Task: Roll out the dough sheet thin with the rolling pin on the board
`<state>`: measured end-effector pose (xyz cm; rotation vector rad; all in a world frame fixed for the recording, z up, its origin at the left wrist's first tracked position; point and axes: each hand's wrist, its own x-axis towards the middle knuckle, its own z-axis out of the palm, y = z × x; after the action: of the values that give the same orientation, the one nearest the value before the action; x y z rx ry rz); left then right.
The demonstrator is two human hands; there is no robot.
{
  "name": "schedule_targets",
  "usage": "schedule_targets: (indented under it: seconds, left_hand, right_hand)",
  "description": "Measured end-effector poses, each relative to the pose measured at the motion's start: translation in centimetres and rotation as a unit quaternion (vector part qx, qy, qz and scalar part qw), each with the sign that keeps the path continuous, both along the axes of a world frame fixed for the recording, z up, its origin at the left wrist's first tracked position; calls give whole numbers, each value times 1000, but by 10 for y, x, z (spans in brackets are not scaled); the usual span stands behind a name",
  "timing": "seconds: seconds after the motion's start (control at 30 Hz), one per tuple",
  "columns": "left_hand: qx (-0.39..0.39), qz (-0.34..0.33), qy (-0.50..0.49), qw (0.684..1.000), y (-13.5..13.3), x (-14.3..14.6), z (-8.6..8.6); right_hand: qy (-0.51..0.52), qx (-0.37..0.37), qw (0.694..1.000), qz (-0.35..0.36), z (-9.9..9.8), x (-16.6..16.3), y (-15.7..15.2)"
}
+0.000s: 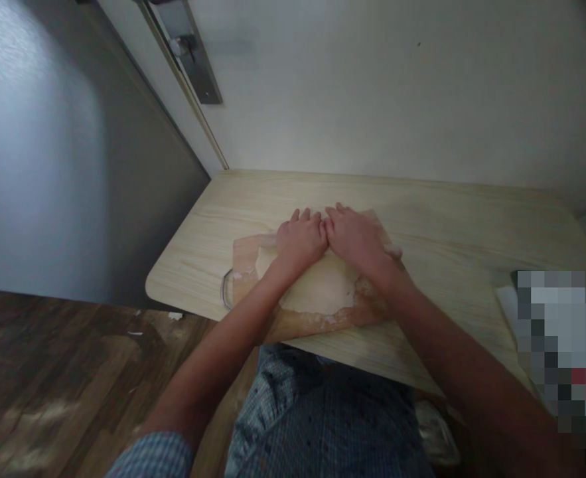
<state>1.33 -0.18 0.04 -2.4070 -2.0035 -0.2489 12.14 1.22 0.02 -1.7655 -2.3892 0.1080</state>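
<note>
A flat sheet of pale dough lies on a floured wooden board on a light wooden table. My left hand and my right hand lie side by side, palms down, on the far part of the dough. The fingers of both hands are stretched out flat and point away from me. What lies under the palms is hidden. A metal loop handle sticks out from the board's left end.
A white wall rises behind the table. A grey door with a metal handle plate stands at the left. Dark wooden floor lies below the table's left edge. A blurred-out patch covers the table's right front.
</note>
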Motion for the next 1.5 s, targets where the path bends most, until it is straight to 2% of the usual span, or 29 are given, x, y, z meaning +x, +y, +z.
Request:
schedule_targets:
  seconds: [0.1, 0.33, 0.63, 0.77, 1.1, 1.3, 1.5]
  left_hand:
    - [-22, 3, -3, 1000, 16, 1, 2]
    - [-19, 22, -24, 999, 46, 3, -2]
    - [-32, 43, -40, 998, 58, 3, -5]
    - [-26, 44, -42, 998, 57, 4, -3]
    - [-26, 56, -11, 998, 47, 7, 4]
    - [-33, 52, 9, 998, 31, 5, 9]
    - [12, 47, 32, 998, 13, 1, 7]
  right_hand:
    - [-13, -3, 1000, -7, 2, 1, 12]
    - [-27, 24, 999, -18, 4, 1, 36]
    - [-30, 78, 996, -19, 1, 0, 43]
    - [-24, 95, 995, -23, 1, -2, 40]
    - [-24, 81, 996, -25, 9, -6, 19]
    - [-3, 42, 999, -34, 5, -8, 9]
    - [25, 11, 999, -42, 2, -9, -4]
